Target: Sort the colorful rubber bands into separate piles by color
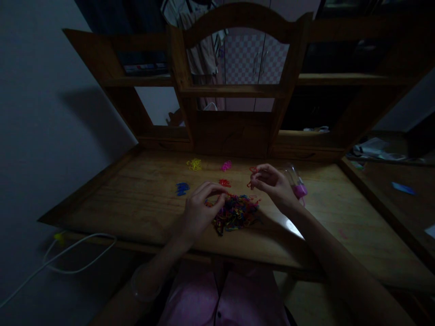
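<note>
A mixed heap of small multicoloured looped pieces [238,213] lies on the wooden desk in front of me. My left hand [200,208] is at the heap's left edge, thumb and forefinger brought together; what is between the tips is too dark and small to make out. Raised to the right of the heap, my right hand [273,185] pinches small red looped pieces [253,170] that stick out past its fingertips. Beyond the heap is a little red pile [224,182]. Separate groups of blue pieces [182,188], yellow pieces [194,165] and pink pieces [225,166] lie around it.
A clear bottle with a pink cap [299,189] lies just beyond my right wrist. The wooden desk [142,194] has a shelf unit [234,93] at its back. A white cable [84,236] loops by the front left edge. The room is dim.
</note>
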Available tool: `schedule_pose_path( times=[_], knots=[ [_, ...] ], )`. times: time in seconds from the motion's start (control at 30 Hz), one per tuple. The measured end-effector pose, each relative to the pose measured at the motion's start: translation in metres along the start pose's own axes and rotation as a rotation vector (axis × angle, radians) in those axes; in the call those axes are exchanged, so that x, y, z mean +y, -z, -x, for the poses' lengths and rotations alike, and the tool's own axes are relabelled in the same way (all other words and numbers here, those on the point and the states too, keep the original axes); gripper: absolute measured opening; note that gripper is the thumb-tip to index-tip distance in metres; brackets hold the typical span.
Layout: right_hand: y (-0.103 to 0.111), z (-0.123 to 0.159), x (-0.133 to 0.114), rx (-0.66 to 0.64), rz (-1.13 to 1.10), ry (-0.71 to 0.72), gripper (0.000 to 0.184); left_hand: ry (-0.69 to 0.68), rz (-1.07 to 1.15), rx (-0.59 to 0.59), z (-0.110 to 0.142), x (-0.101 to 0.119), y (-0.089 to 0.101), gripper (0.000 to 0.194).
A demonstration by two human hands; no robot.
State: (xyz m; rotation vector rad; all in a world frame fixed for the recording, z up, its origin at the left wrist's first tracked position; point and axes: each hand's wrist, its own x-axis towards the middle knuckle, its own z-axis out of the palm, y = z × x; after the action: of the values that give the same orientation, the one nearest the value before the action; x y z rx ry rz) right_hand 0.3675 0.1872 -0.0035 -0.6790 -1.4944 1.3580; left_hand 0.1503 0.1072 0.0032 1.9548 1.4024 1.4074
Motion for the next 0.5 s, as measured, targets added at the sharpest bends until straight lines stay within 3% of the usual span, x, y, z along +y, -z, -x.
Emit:
schedule_pose_path(
  times=[0.13, 0.27, 0.37, 0.5],
  knots=[
    [0.0, -0.001, 0.007, -0.016, 0.007, -0.02, 0.029, 0.04, -0.034, 0.003, -0.017, -0.019, -0.001, 0.009],
    [0.0, -0.004, 0.015, -0.007, 0.032, -0.027, 0.031, 0.131, -0.099, -0.125, -0.046, -0.06, -0.009, 0.01],
    [0.001, -0.006, 0.019, 0.003, 0.032, -0.033, 0.034, 0.139, -0.118, -0.144, -0.061, -0.085, -0.014, 0.014],
    [0.006, -0.006, 0.022, 0.032, 0.063, -0.011, 0.032, 0.119, -0.114, -0.153, -0.063, -0.093, 0.0, 0.033]
  ],
)
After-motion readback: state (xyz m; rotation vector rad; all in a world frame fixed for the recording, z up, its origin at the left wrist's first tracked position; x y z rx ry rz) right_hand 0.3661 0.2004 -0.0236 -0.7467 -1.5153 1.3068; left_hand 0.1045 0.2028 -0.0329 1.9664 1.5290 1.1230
